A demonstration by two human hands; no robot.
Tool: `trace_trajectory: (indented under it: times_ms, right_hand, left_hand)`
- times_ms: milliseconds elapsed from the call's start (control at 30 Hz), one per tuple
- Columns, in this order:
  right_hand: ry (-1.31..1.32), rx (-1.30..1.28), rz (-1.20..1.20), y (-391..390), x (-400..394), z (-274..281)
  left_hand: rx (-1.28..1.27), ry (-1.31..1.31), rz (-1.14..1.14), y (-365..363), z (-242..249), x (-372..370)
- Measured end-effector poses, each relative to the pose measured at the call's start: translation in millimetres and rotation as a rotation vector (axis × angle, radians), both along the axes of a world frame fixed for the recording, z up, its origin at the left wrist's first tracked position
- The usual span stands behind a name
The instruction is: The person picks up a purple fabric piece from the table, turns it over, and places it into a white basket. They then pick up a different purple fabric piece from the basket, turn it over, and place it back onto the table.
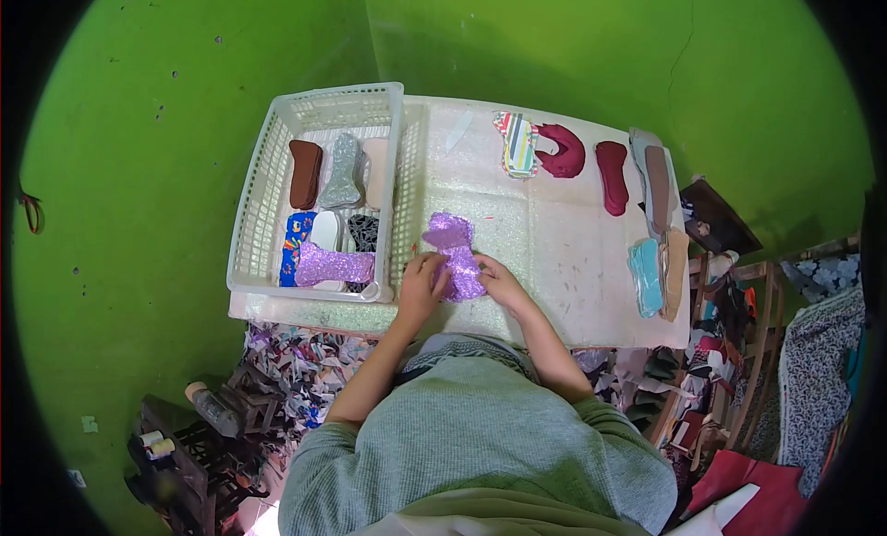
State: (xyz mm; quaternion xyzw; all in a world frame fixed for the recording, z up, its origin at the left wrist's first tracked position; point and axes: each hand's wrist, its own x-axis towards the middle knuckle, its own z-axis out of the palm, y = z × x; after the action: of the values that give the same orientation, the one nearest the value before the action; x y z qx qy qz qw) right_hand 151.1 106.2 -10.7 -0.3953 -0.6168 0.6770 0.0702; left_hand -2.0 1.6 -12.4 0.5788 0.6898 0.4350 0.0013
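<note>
Purple glittery cut pieces (458, 291), narrow in the middle and wider at the ends, lie on the table in front of me. One duller piece (447, 237) sits askew over the upper part. My left hand (425, 285) has its fingers curled at the left edge, gripping the purple material. On the right edge, my right hand (500, 284) pinches the same material between thumb and fingers. Whether the fingers hold one layer or several cannot be made out.
A white plastic basket (249, 213) at the left holds brown, grey and purple glittery stacks. On the white table (573, 296), striped (517, 145), maroon (612, 177) and turquoise (646, 277) pieces lie toward the right. Fabric scraps (305, 379) cover the floor below.
</note>
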Motion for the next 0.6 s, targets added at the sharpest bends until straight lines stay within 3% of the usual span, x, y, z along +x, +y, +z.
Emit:
trace_trajectory:
  times_ms: [33,100,167,233,433,600]
  right_hand:
    - [0.000,0.001,-0.001,0,3,6]
    - [0.034,-0.097,-0.011,-1,9,17]
    - [0.054,-0.098,-0.008,-2,16,23]
    - [0.073,-0.100,-0.006,-3,23,27]
    - [0.084,-0.106,0.085,1,48,29]
    - [0.138,0.029,-0.243,5,49,34]
  left_hand:
    - [0.001,0.000,-0.001,2,-3,1]
    - [-0.159,-0.677,0.082,7,-9,4]
    - [-0.193,-0.769,0.061,9,-13,4]
    - [-0.219,-1.153,0.093,11,-9,6]
    - [-0.112,-1.147,-0.056,19,27,5]
    - [-0.131,-1.041,-0.093,19,40,-8]
